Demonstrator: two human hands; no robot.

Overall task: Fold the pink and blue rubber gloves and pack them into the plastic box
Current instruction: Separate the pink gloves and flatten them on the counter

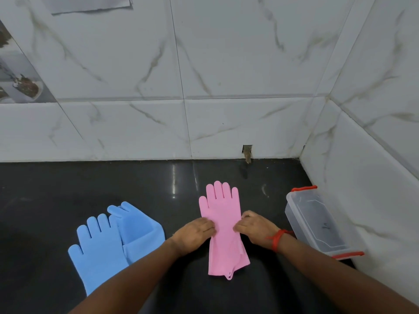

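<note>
The pink glove (223, 225) lies flat on the black counter (90, 182), low in the middle, and the left hand (195, 232) and right hand (256, 227) pinch its two sides with bent fingers. The blue gloves (102, 245) lie at the lower left, and the clear plastic box (317, 225) sits at the right.

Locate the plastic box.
Head view: the box sits at the counter's right edge, against the wall, just beyond the right hand and pink glove.

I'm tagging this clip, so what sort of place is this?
Likely a kitchen or utility corner: a glossy black stone counter meets white marble-look wall tiles, and a pink rubber glove and blue rubber gloves lie on it.
</note>
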